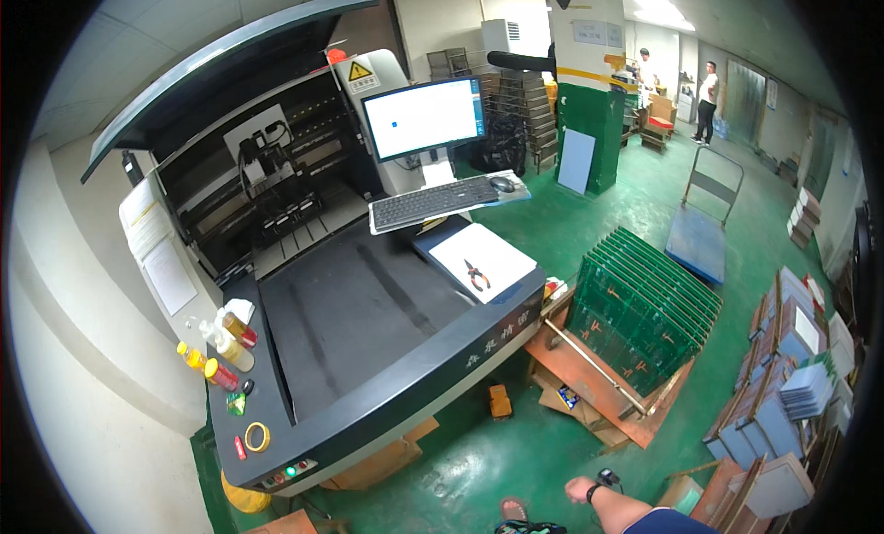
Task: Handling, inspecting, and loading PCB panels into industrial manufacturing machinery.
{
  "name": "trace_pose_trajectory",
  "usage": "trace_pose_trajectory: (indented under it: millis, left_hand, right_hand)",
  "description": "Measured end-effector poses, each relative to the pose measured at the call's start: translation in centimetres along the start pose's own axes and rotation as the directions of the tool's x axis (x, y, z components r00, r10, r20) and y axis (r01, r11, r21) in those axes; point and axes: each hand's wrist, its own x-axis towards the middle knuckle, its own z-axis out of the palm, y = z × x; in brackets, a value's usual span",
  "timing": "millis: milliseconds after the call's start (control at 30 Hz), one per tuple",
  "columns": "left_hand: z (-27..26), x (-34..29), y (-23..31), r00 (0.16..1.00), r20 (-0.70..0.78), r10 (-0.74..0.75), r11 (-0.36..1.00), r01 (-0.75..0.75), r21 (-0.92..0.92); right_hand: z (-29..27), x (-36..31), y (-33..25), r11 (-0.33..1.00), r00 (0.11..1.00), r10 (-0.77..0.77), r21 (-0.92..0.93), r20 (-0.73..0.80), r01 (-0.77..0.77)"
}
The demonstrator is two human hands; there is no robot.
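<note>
My right hand (578,489) hangs low over the green floor, its forearm coming in from the lower right edge. The fingers look curled into a loose fist, and nothing shows in them. A dark strap with a small black device (609,478) is on that wrist. My left hand is out of view. Up and to the right of the hand, a stack of green panels (635,322) stands upright in a rack on an orange board (589,387). A big machine with a dark flat bed (345,295) and a raised lid stands to the left.
Pliers (476,274) lie on white paper beside the keyboard (433,205) and monitor (424,118). Bottles (221,374) and a tape roll (257,436) sit on the machine's left edge. A blue cart (695,244) and stacked panels (764,396) are to the right. Two people stand far back.
</note>
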Motion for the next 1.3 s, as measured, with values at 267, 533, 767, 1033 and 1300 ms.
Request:
trace_pose_trajectory:
  millis: [267, 533, 767, 1033, 1300]
  left_hand:
    - [-13.0, -0.8, -2.3, 0.761, -0.566, -0.317, 0.928, 0.373, -0.019]
    - [-15.3, 4.1, 2.1, 0.737, -0.629, -0.249, 0.955, 0.294, -0.034]
    - [-13.2, 3.2, -3.5, 0.646, -0.749, -0.146, 0.911, 0.384, 0.153]
    - [-17.5, 4.4, -2.1, 0.597, -0.801, -0.051, 0.919, 0.341, 0.196]
    - [-15.5, 6.3, -2.5, 0.669, -0.738, -0.083, 0.921, 0.335, 0.2]
  right_hand:
    - [-0.9, -1.8, -7.0, 0.929, 0.989, -0.112, -0.364, -0.1, 0.068]
    - [5.7, -0.2, -8.7, 0.982, 0.988, -0.149, -0.112, 0.033, 0.151]
    - [7.6, -1.7, -12.9, 0.992, 0.994, -0.04, -0.118, 0.098, 0.051]
    - [8.9, -4.1, -19.8, 0.985, 0.999, 0.028, -0.174, 0.042, -0.021]
    - [11.7, -3.8, -22.1, 0.973, 0.98, -0.163, -0.144, 0.117, 0.179]
